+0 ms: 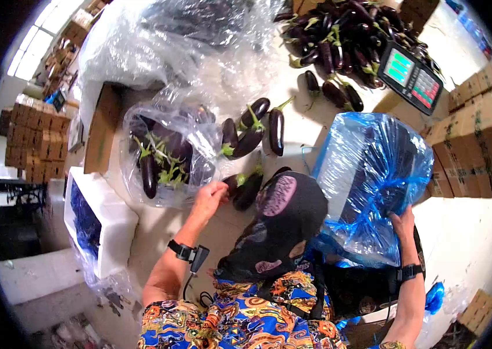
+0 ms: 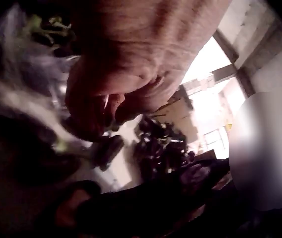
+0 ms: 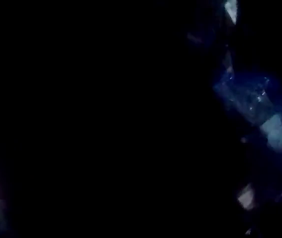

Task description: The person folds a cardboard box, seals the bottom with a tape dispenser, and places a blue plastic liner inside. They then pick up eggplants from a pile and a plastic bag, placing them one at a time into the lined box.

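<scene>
Two eggplants lie beside the left hand: the nearer eggplant, its tip at the fingers, and a second eggplant just to its right. Part of a third dark form shows past the dark patterned cap. Farther off, four loose eggplants lie between one clear bag and one blue bag. Three more sit at the near edge of a heap too crowded to count; the eggplants inside the bags cannot be counted either.

Everything rests on a pale floor. One white foam box stands beyond the clear bag's near left corner, one cardboard flap rises along its left edge, and a lit scale display stands past the blue bag's far right corner. Stacked cartons line both sides of the room, with a bright window at far left.

The nearer eggplant points its green cap away from the hand; the second has its long axis slanting, stem end far, blunt end near.

The left fingers are curled at the clear bag's near right edge; whether they pinch anything cannot be told. The right hand touches the blue bag's near right side, thumb showing; its hidden fingers leave the grip uncertain.
</scene>
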Action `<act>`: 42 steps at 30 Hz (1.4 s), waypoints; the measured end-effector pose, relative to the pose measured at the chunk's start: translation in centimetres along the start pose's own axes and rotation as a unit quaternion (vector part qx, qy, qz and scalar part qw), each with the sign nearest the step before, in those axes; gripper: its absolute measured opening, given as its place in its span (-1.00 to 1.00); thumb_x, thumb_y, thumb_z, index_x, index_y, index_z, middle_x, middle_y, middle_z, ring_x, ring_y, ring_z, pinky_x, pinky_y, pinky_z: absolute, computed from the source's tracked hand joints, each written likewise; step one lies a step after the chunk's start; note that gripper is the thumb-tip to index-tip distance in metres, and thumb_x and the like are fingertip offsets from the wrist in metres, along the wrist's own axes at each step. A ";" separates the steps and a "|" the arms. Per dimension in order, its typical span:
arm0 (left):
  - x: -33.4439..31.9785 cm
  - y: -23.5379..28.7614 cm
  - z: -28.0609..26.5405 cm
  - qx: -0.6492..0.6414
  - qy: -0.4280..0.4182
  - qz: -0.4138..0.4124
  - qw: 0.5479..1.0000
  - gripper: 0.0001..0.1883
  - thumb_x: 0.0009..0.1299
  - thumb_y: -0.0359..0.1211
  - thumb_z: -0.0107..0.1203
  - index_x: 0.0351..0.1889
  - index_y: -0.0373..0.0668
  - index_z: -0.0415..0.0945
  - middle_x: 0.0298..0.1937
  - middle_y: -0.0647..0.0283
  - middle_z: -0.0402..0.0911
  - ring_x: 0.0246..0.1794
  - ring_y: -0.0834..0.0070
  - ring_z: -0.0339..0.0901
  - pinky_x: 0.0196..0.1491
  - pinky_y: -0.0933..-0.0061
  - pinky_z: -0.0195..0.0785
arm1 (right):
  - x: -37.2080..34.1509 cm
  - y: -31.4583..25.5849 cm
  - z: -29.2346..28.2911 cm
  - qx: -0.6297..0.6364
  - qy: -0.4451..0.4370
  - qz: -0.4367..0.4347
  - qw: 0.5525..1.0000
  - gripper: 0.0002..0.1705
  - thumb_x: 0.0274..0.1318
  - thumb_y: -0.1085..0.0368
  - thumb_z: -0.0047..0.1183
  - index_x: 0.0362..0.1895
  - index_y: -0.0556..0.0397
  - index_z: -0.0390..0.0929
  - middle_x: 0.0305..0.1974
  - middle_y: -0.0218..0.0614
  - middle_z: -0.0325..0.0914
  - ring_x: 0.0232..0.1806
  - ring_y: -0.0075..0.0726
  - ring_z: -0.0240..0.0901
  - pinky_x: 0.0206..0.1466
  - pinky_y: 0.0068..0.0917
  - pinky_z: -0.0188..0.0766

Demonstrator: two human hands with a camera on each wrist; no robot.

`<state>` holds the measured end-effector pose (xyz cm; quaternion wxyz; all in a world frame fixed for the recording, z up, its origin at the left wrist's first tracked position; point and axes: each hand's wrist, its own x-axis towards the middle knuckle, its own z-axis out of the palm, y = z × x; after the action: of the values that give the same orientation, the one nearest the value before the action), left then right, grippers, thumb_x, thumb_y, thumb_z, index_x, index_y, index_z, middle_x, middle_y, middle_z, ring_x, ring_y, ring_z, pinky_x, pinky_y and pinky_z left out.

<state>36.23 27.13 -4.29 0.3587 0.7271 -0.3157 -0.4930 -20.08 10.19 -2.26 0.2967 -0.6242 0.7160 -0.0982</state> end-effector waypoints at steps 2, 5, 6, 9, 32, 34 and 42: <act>-0.6 -4.8 0.3 -0.049 -0.014 -0.078 0.996 -0.75 0.44 -0.34 0.06 -0.03 -0.29 0.51 -0.24 0.23 0.63 -0.28 0.52 0.57 -0.24 0.51 0.45 | -0.6 1.9 1.0 0.009 -0.009 0.011 1.000 -0.22 -0.19 0.22 0.28 0.22 0.06 0.35 0.11 0.07 0.48 0.15 0.15 0.43 0.23 -0.16 0.32; 0.9 -8.1 2.3 -0.028 -0.003 -0.082 0.996 -0.76 0.44 -0.33 0.07 -0.05 -0.29 0.52 -0.24 0.23 0.63 -0.28 0.49 0.58 -0.24 0.51 0.44 | -2.2 1.3 1.2 0.003 -0.023 0.029 0.999 -0.24 -0.20 0.23 0.26 0.21 0.08 0.37 -0.04 0.03 0.60 0.04 0.11 0.53 0.17 -0.21 0.38; 1.5 -7.1 2.8 0.052 -0.014 -0.053 0.997 -0.77 0.44 -0.34 0.04 -0.09 -0.31 0.53 -0.27 0.22 0.64 -0.28 0.50 0.58 -0.22 0.49 0.44 | -3.3 -0.1 0.2 -0.015 -0.036 0.037 0.999 -0.24 -0.19 0.22 0.27 0.20 0.08 0.38 -0.05 0.03 0.60 0.03 0.10 0.54 0.16 -0.22 0.39; 6.2 -6.6 4.7 0.193 0.008 0.220 0.956 -0.79 0.42 -0.36 0.02 -0.11 -0.28 0.55 -0.30 0.25 0.64 -0.30 0.53 0.56 -0.18 0.48 0.44 | -4.4 0.3 -1.2 -0.063 -0.076 0.016 0.995 -0.27 -0.13 0.15 0.29 0.18 0.08 0.40 -0.11 0.11 0.61 -0.03 0.19 0.55 0.05 -0.12 0.45; 4.8 30.0 26.0 0.185 -0.538 0.543 0.617 -0.64 0.27 -0.42 0.16 0.05 -0.15 0.51 -0.08 0.11 0.59 -0.02 0.12 0.50 0.07 0.19 0.38 | -2.7 -6.6 6.2 -0.149 -0.250 -0.225 0.930 -0.64 0.14 0.24 -0.01 0.05 -0.07 0.50 0.06 -0.14 0.52 0.14 -0.09 0.44 0.19 -0.20 0.37; 3.6 29.6 30.0 0.353 -0.553 0.534 0.533 -0.64 0.25 -0.38 0.16 0.03 -0.09 0.50 -0.09 0.15 0.55 0.01 0.19 0.49 0.01 0.14 0.38 | -3.1 -5.0 7.7 0.002 -0.026 -0.299 0.954 -0.77 0.07 0.35 -0.04 -0.21 0.05 0.62 -0.17 -0.11 0.63 -0.07 -0.12 0.59 0.02 -0.16 0.47; 10.6 24.0 38.5 0.694 -0.322 0.510 0.393 -0.76 0.37 -0.27 0.02 -0.18 0.10 0.73 -0.13 0.41 0.71 -0.02 0.38 0.62 -0.11 0.25 0.41 | -10.2 -10.2 -4.1 -0.278 -0.399 -0.218 0.846 -0.93 -0.08 0.32 0.04 -0.53 0.01 0.52 -0.49 -0.23 0.46 -0.45 -0.10 0.50 -0.44 -0.17 0.43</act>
<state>0.75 -2.58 0.59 -0.2142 0.2147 -0.9525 -0.0261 -13.38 16.92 9.33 0.3414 -0.8059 0.3791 0.3005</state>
